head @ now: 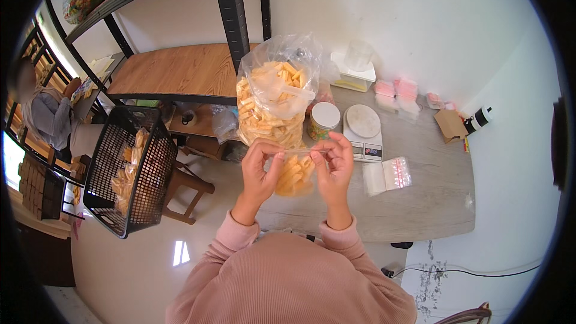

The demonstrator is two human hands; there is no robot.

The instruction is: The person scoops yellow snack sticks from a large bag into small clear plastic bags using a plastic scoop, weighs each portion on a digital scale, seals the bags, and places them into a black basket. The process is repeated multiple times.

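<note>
Between my two hands hangs a small clear plastic bag point(294, 177) with yellow stick-shaped snacks inside. My left hand point(262, 173) pinches the left end of its top edge between thumb and fingers. The right end of that edge is gripped by my right hand point(334, 164). Just beyond stands a large open clear bag point(270, 119) full of the same snacks, with a translucent scoop point(288, 91) lying on top. Right of my right hand is a white digital kitchen scale point(363, 128). A stack of empty zip bags point(387, 175) lies in front of the scale.
A lidded jar point(325, 119) and a white plastic tub point(353, 72) stand on the table point(432, 207). Pink-topped bag bundles point(398, 92) and a cardboard box point(450, 126) lie near the wall. Left, a black basket point(153, 175) holding filled bags rests on a brown stool point(189, 191). A person point(49, 112) sits beyond.
</note>
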